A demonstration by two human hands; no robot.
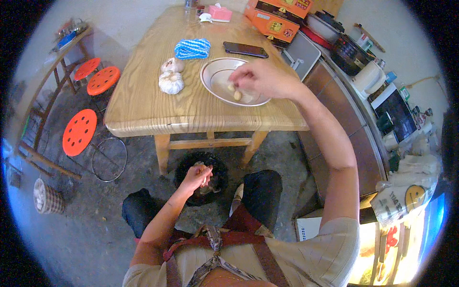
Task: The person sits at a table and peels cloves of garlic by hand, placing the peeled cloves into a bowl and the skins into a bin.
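A white bowl (211,77) with brown rings stands near the table's right edge. Inside it lies a peeled garlic clove (237,95), and a second pale clove (231,87) shows just under my fingertips. My right hand (263,79) is over the bowl, blurred, its fingers bent downward; whether they grip anything is unclear. Below the table edge, my left hand (198,176) hovers above a black-lined bin (218,170) with its fingers curled; a small pale bit shows at them, too indistinct to name. Left of the bowl sit two garlic bulbs, one whiter (171,82) and one behind (172,65).
On the wooden table (143,104) are a folded blue-and-white cloth (192,48), a smartphone (246,49), a pink tissue box (219,13) and orange cartons (274,27). Orange stools (79,132) stand at left. A counter with a kettle (369,79) runs along the right.
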